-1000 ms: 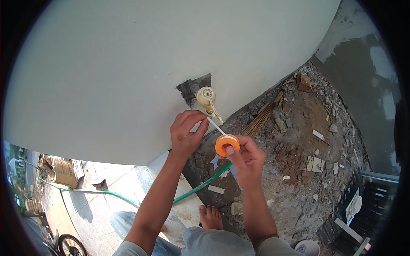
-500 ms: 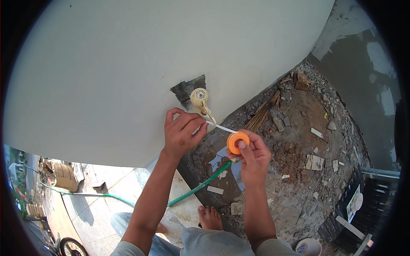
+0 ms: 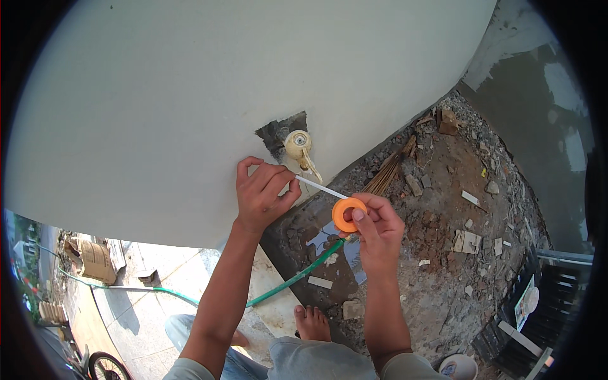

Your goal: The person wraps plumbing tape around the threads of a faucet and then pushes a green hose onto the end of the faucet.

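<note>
A strip of white thread seal tape (image 3: 322, 188) stretches between my hands. Its free end is pinched between the thumb and fingers of my left hand (image 3: 263, 193). The orange tape spool (image 3: 339, 218) is gripped by my right hand (image 3: 378, 233), its thumb at the spool's centre hole. Just above the strip, a cream-coloured tap (image 3: 297, 144) with its lever pointing down sticks out of a rough dark cut-out (image 3: 273, 134) in the pale wall (image 3: 158, 114). Below the spool, the end of a green hose (image 3: 297, 277) is partly hidden by my right hand.
Rubble and broken tile cover the ground (image 3: 437, 253) at the right, with a bundle of thin sticks (image 3: 387, 172) by the wall. A puddle (image 3: 323, 237) lies below my hands. A cardboard box (image 3: 96, 261) stands on the left, a white bucket (image 3: 458, 366) at the lower right.
My left hand has moved a little left with the tape's end, and the strip between my hands is longer. The spool has shifted slightly left and turned in my right hand.
</note>
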### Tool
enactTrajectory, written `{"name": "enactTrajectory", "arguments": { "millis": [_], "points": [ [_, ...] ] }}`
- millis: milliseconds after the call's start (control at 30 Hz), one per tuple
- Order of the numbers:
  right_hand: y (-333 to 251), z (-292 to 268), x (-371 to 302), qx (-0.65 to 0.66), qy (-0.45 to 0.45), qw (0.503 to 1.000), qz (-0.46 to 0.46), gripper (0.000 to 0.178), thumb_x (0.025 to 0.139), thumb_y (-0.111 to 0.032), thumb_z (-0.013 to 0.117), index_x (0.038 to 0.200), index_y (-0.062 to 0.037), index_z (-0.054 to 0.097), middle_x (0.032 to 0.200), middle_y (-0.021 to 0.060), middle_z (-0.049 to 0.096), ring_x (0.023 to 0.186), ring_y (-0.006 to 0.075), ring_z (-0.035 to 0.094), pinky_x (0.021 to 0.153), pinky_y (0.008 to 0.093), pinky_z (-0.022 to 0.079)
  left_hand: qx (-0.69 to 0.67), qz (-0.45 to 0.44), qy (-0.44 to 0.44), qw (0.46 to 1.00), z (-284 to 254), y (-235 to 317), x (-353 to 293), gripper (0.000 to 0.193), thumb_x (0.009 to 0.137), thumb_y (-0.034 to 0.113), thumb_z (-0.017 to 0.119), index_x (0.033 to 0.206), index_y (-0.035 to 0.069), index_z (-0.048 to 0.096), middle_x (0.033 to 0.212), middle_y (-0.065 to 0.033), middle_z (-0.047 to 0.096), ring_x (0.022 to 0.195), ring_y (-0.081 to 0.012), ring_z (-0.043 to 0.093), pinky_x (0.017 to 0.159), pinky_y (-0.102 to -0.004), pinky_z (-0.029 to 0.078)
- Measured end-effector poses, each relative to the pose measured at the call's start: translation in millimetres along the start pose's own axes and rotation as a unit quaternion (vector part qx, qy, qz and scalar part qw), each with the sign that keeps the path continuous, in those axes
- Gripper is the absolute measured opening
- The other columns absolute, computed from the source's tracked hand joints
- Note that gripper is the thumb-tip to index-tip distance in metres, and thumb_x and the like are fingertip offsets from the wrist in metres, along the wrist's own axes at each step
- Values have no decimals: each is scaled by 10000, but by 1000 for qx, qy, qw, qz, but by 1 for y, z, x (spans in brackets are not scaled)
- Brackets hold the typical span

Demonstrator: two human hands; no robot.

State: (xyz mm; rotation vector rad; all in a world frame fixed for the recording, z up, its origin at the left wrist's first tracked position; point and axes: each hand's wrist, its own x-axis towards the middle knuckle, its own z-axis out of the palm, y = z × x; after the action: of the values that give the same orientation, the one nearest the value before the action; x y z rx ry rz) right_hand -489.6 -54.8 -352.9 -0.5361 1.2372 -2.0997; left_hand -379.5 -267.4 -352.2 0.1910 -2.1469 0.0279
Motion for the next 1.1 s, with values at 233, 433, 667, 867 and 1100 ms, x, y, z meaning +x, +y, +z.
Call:
{"name": "enactTrajectory", "arguments": {
  "millis": [233, 433, 667, 867, 1100],
  "points": [
    [1, -11, -1, 13, 6, 1000, -20, 242, 1003, -87, 684, 1203, 46, 652, 1010, 111, 740, 881, 138, 722, 681, 297, 622, 21, 8, 22, 999, 4, 5, 6, 207, 693, 54, 813, 812, 127, 661, 816, 35, 674, 725, -143, 637, 845, -406, 478],
    [5, -7, 3, -16, -20, 999, 20, 244, 1007, -95, 680, 1209, 39, 653, 1012, 103, 745, 891, 131, 726, 691, 275, 627, 20, -21, 6, 1000, 7, 1, -4, 192, 705, 32, 793, 799, 128, 656, 803, 35, 676, 739, -164, 644, 815, -386, 470],
    [8, -3, 2, -14, -13, 999, 39, 247, 1013, -96, 672, 1223, 32, 647, 1014, 101, 746, 905, 132, 730, 690, 270, 631, 32, -50, -13, 998, 25, 2, -6, 204, 730, 40, 812, 841, 113, 657, 816, 18, 687, 697, -137, 661, 720, -321, 493],
    [10, -2, 3, -25, -16, 999, 39, 252, 1019, -108, 670, 1225, 34, 644, 1019, 99, 750, 908, 132, 731, 691, 269, 630, -10, -109, -4, 994, 28, 1, -15, 182, 781, 47, 806, 862, 105, 654, 866, 13, 692, 473, -110, 555, 425, -260, 433],
    [12, -4, 5, -15, -23, 999, 44, 255, 1019, -110, 677, 1223, 38, 645, 1023, 101, 751, 899, 124, 725, 693, 255, 615, -59, -198, 23, 978, 26, 15, -15, 149, 841, -4, 772, 948, 54, 685, 926, -63, 722, 563, -136, 665, 471, -262, 506]
  ]
}}
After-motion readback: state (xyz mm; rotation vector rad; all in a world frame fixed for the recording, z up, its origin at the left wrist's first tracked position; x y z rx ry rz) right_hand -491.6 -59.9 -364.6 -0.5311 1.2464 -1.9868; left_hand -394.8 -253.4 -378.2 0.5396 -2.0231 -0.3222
